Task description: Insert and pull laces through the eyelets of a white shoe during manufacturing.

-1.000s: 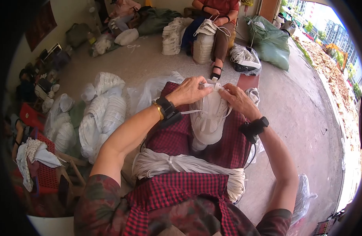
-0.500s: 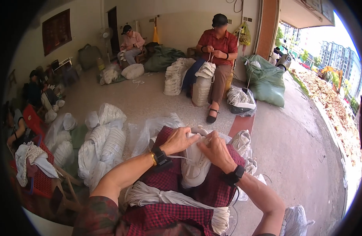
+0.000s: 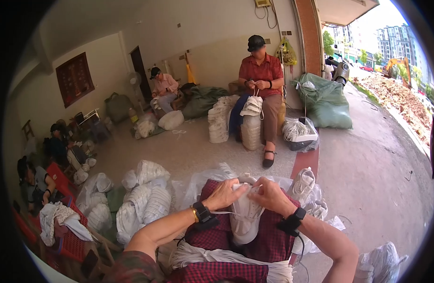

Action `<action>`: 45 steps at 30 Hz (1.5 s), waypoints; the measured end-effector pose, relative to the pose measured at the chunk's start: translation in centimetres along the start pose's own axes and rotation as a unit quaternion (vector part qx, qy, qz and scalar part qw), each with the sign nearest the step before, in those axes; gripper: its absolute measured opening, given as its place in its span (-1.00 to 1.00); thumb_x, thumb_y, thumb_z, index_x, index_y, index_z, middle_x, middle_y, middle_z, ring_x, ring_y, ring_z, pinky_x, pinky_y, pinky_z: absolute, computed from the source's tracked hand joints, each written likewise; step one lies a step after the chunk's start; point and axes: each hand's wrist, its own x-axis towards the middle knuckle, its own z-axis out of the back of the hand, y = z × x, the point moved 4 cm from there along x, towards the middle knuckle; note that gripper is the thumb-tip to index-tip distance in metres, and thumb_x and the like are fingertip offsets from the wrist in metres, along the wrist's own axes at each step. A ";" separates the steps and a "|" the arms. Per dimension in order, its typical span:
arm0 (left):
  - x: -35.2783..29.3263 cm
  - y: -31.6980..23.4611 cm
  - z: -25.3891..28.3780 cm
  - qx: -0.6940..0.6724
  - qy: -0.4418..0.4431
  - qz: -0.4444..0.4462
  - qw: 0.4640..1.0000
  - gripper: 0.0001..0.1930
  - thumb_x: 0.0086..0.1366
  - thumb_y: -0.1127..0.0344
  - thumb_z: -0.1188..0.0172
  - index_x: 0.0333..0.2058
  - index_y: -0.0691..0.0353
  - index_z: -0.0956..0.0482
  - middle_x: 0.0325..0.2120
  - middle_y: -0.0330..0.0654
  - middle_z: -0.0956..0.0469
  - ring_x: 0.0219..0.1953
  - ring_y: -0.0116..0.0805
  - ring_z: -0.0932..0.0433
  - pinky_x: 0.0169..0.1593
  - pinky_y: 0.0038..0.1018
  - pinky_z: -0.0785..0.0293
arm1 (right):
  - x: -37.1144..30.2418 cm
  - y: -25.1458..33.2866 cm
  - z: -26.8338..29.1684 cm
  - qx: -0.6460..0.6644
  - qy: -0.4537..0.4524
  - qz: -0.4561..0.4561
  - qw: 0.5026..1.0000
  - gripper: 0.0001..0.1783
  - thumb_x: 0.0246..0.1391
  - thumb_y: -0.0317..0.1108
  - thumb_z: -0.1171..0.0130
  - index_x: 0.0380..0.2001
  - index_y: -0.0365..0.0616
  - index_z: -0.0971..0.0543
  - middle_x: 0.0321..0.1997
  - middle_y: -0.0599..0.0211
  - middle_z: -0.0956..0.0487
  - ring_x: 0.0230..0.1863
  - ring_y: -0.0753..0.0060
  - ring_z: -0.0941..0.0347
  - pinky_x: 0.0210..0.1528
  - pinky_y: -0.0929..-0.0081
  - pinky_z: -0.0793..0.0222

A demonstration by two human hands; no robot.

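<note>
A white sneaker (image 3: 245, 225) lies between my thighs on a red-and-black checked apron (image 3: 212, 232), toe toward me. My left hand (image 3: 223, 194) is closed on the left edge of its opening, thumb near the tongue. My right hand (image 3: 275, 197) pinches at the opposite edge; whether a lace is between its fingertips is too small to tell. A white shoelace (image 3: 222, 212) trails from the shoe below my left hand. Across my lap lies a tied bundle of off-white laces (image 3: 212, 256).
Wrapped stacks of white shoe pieces (image 3: 140, 207) stand to my left, beside a red chair (image 3: 74, 221) with cloths. More white shoes (image 3: 303, 185) lie right of my knee. A person (image 3: 261, 75) sits ahead handling laces; others sit farther left. A green sack (image 3: 324, 104) stands behind.
The view has tilted up and shifted, so the scene sits lower and farther right. Both hands stay at the shoe's opening, with only slight finger movement.
</note>
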 end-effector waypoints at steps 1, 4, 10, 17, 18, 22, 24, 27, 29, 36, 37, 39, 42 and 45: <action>0.0 0.1 0.1 -0.001 0.000 -0.002 1.000 -0.48 0.31 -0.08 -0.16 -0.46 0.39 -0.49 -0.57 0.06 -0.49 -0.47 -0.20 -0.48 -0.32 -0.21 -0.37 | 0.1 0.2 0.0 -0.011 0.004 -0.005 1.000 -0.51 0.00 -0.18 -0.41 -0.15 -0.35 -0.51 -0.51 0.13 -0.61 -0.49 0.32 -0.59 -0.44 0.33 -0.46; -0.5 0.2 0.1 0.013 0.021 0.005 1.000 -0.48 0.28 -0.09 -0.17 -0.22 0.38 -0.56 -0.46 0.15 -0.59 -0.40 -0.10 -0.63 -0.29 -0.20 -0.47 | 0.0 0.6 0.1 -0.029 0.006 -0.008 1.000 -0.49 0.01 -0.17 -0.41 -0.14 -0.35 -0.51 -0.51 0.12 -0.61 -0.49 0.31 -0.59 -0.45 0.33 -0.46; -4.1 0.2 2.0 -0.061 -0.005 -0.005 0.998 -0.45 0.27 0.17 -0.29 0.09 0.31 -0.27 -0.44 -0.10 -0.56 -0.45 -0.37 -0.60 -0.34 -0.41 -0.50 | -0.6 0.9 0.8 -0.013 0.023 -0.030 0.999 -0.54 0.07 -0.19 -0.38 -0.12 -0.35 -0.52 -0.53 0.16 -0.61 -0.53 0.39 -0.58 -0.50 0.40 -0.45; -6.2 1.5 1.4 -0.076 0.099 -0.025 0.992 -0.67 0.24 0.23 -0.32 -0.19 0.31 -0.43 -0.53 -0.14 -0.57 -0.51 -0.40 -0.55 -0.38 -0.41 -0.48 | -0.9 1.9 1.1 0.005 0.047 -0.072 0.996 -0.55 0.13 -0.21 -0.34 -0.10 -0.35 -0.49 -0.55 0.21 -0.60 -0.57 0.43 -0.56 -0.57 0.43 -0.44; -5.8 1.3 1.5 -0.058 0.106 -0.043 0.992 -0.73 0.25 0.23 -0.30 -0.27 0.31 -0.48 -0.56 -0.16 -0.56 -0.52 -0.43 -0.54 -0.38 -0.41 -0.46 | -0.8 1.9 1.3 -0.002 0.048 -0.075 0.996 -0.52 0.13 -0.18 -0.35 -0.09 -0.37 -0.48 -0.55 0.17 -0.61 -0.55 0.37 -0.59 -0.55 0.41 -0.46; -5.8 0.5 2.2 -0.052 0.098 -0.087 0.990 -0.78 0.25 0.26 -0.28 -0.41 0.33 -0.55 -0.61 -0.14 -0.55 -0.50 -0.40 -0.55 -0.37 -0.39 -0.45 | -0.7 1.2 1.3 -0.051 0.047 -0.046 0.996 -0.52 0.15 -0.18 -0.32 -0.07 -0.37 -0.47 -0.57 0.18 -0.60 -0.58 0.40 -0.58 -0.58 0.44 -0.43; -5.6 1.3 2.2 -0.054 0.096 -0.100 0.989 -0.79 0.25 0.27 -0.29 -0.39 0.32 -0.57 -0.59 -0.16 -0.56 -0.49 -0.43 -0.53 -0.36 -0.41 -0.45 | -0.8 1.5 1.4 -0.028 0.055 -0.061 0.996 -0.53 0.16 -0.19 -0.31 -0.06 -0.36 -0.45 -0.59 0.21 -0.58 -0.60 0.42 -0.56 -0.59 0.45 -0.42; -5.8 2.0 3.3 -0.050 0.107 -0.090 0.989 -0.81 0.24 0.27 -0.30 -0.37 0.30 -0.58 -0.57 -0.20 -0.57 -0.49 -0.46 -0.51 -0.36 -0.44 -0.44 | -1.0 2.5 1.6 -0.024 0.064 -0.093 0.993 -0.53 0.16 -0.20 -0.30 -0.05 -0.34 -0.44 -0.60 0.23 -0.57 -0.62 0.43 -0.54 -0.61 0.46 -0.39; -6.1 2.4 4.4 -0.055 0.136 -0.046 0.988 -0.80 0.25 0.23 -0.30 -0.36 0.26 -0.61 -0.57 -0.25 -0.56 -0.50 -0.48 -0.48 -0.35 -0.45 -0.43 | -1.3 3.2 1.5 -0.022 0.066 -0.103 0.992 -0.53 0.15 -0.22 -0.30 -0.02 -0.32 -0.42 -0.59 0.23 -0.57 -0.60 0.42 -0.54 -0.59 0.45 -0.41; -7.8 2.7 5.3 -0.064 0.214 -0.057 0.973 -0.78 0.28 0.21 -0.24 -0.33 0.27 -0.65 -0.60 -0.26 -0.55 -0.52 -0.51 -0.46 -0.33 -0.47 -0.41 | -4.9 4.0 1.4 -0.046 0.047 0.000 0.998 -0.36 0.04 -0.39 -0.33 0.14 -0.21 -0.25 -0.44 0.22 -0.60 -0.45 0.37 -0.57 -0.39 0.37 -0.49; -7.6 2.8 5.8 -0.064 0.200 -0.073 0.975 -0.79 0.28 0.24 -0.23 -0.33 0.28 -0.66 -0.60 -0.25 -0.57 -0.52 -0.52 -0.47 -0.34 -0.47 -0.41 | -5.4 3.4 1.5 -0.043 0.034 0.025 0.998 -0.37 0.01 -0.44 -0.34 0.09 -0.21 -0.25 -0.44 0.24 -0.58 -0.45 0.36 -0.56 -0.41 0.38 -0.49; -7.4 3.6 7.2 -0.053 0.201 -0.051 0.977 -0.79 0.25 0.27 -0.20 -0.34 0.31 -0.67 -0.61 -0.20 -0.58 -0.55 -0.49 -0.47 -0.38 -0.45 -0.41 | -6.5 3.3 1.9 -0.042 0.036 -0.002 0.998 -0.40 0.00 -0.45 -0.34 0.06 -0.20 -0.26 -0.44 0.26 -0.57 -0.47 0.36 -0.55 -0.42 0.40 -0.48; -7.4 5.5 9.8 0.004 0.152 -0.012 0.988 -0.79 0.21 0.29 -0.20 -0.38 0.34 -0.67 -0.65 -0.15 -0.55 -0.57 -0.46 -0.47 -0.42 -0.43 -0.40 | -7.0 2.8 2.6 -0.086 0.061 0.002 0.994 -0.47 0.01 -0.42 -0.37 -0.02 -0.16 -0.31 -0.55 0.30 -0.51 -0.54 0.42 -0.48 -0.50 0.43 -0.37; -7.7 8.8 12.8 0.089 0.075 -0.004 0.993 -0.74 0.19 0.24 -0.18 -0.40 0.38 -0.63 -0.64 -0.01 -0.54 -0.56 -0.17 -0.54 -0.38 -0.28 -0.41 | -7.7 3.8 3.6 -0.132 0.046 -0.018 0.990 -0.82 0.11 -0.39 -0.31 -0.27 -0.22 -0.55 -0.66 0.38 -0.40 -0.63 0.53 -0.29 -0.53 0.46 -0.23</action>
